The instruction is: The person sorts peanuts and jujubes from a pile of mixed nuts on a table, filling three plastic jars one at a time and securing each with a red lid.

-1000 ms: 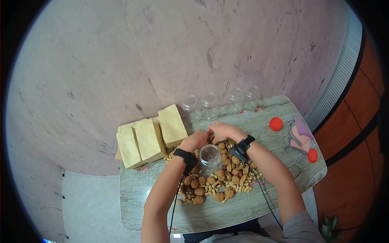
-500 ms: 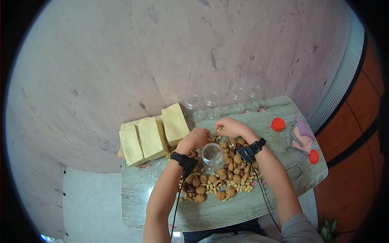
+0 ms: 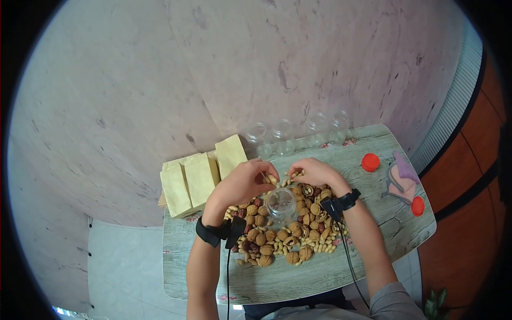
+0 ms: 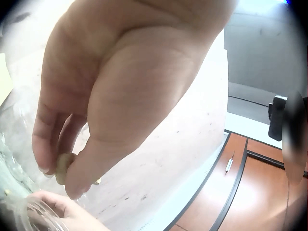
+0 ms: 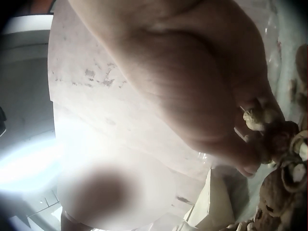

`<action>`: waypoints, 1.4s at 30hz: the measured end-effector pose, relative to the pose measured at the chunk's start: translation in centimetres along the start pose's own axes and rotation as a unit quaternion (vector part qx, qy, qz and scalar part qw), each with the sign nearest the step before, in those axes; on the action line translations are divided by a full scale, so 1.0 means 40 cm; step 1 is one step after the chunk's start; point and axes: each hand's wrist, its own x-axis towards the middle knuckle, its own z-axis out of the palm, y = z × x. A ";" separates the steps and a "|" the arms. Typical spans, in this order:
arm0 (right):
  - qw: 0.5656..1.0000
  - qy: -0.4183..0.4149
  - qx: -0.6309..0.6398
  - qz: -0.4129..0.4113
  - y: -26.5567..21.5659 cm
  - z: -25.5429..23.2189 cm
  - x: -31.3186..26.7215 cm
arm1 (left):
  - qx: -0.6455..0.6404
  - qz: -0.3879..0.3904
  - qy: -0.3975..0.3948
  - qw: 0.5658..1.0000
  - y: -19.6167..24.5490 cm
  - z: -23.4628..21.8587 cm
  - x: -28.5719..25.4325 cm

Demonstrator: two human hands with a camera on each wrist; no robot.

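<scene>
Behind the open clear jar [image 3: 280,206], both hands are over the far edge of a pile of walnuts, peanuts and dark red dates [image 3: 249,246]. My left hand [image 3: 246,181] pinches peanuts [image 3: 271,180] between thumb and fingers, raised at the jar's far left; the left wrist view shows a pale peanut [image 4: 63,168] in that pinch. My right hand [image 3: 316,173], beyond the jar on the right, holds several peanuts [image 3: 297,173] in its curled fingers. In the right wrist view a peanut [image 5: 255,119] shows between the fingers, close to the walnuts [image 5: 274,192].
Several clear jars [image 3: 282,140] stand along the table's back edge. Yellow paper bags [image 3: 200,178] stand at the back left. Red lids [image 3: 370,162] and a pink and purple cloth [image 3: 404,173] lie on the right. Cables hang from both wrists.
My left hand has risen from the pile with peanuts between its fingers. The right hand has moved right, away from the left, and holds peanuts.
</scene>
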 end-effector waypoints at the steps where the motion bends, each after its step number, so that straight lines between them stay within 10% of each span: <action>1: 1.000 0.009 0.002 -0.010 -0.004 -0.003 -0.006 | -0.002 0.001 -0.023 1.000 0.010 -0.002 -0.007; 11: 0.993 0.020 0.119 0.004 -0.103 -0.071 -0.037 | 0.084 0.039 -0.057 0.994 0.011 0.075 -0.019; 20: 0.978 0.058 0.101 -0.176 -0.235 -0.100 -0.107 | -0.040 0.019 -0.046 0.998 -0.004 0.017 -0.033; 32: 0.984 0.016 0.085 -0.156 -0.281 -0.068 -0.114 | -0.014 -0.075 -0.039 0.996 -0.192 0.110 0.075; 35: 0.981 0.026 0.114 -0.156 -0.259 -0.073 -0.105 | 0.071 0.040 -0.029 0.996 -0.317 0.194 0.143; 42: 0.985 0.083 0.136 -0.065 -0.191 -0.106 -0.086 | 0.142 0.043 -0.127 0.981 -0.291 0.225 0.218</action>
